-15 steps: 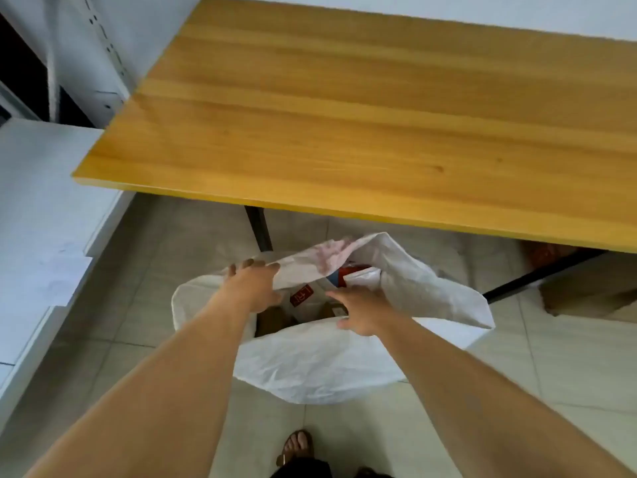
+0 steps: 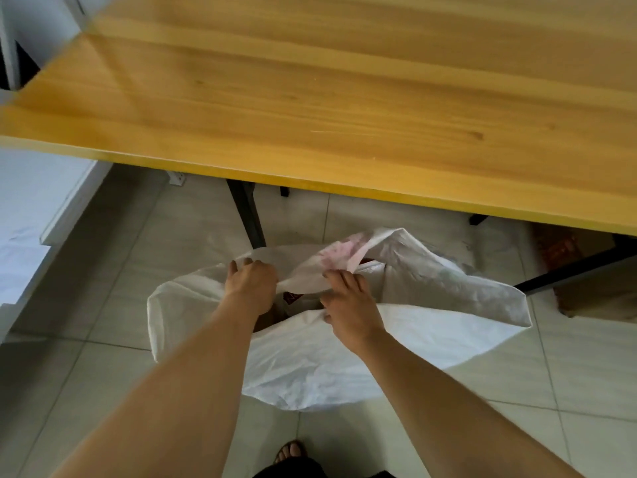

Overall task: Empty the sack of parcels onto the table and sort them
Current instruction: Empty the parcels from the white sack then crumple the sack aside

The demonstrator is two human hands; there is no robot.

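Down on the tiled floor (image 2: 103, 298), just in front of the wooden table (image 2: 344, 98), sits the white woven sack (image 2: 431, 326), mouth gaping. Left hand (image 2: 251, 284) has its fingers curled over the far lip of the opening, gripping the fabric. Right hand (image 2: 348, 305) pinches a folded flap of the same rim, thumb on the near edge. A glimpse of parcels (image 2: 293, 299) shows in the gap between the hands, too dark to make out. A sandalled foot (image 2: 291, 451) stands just below the sack.

head view | from above, facing forward-down | close over sack (image 2: 344, 357) | table (image 2: 344, 115) beyond
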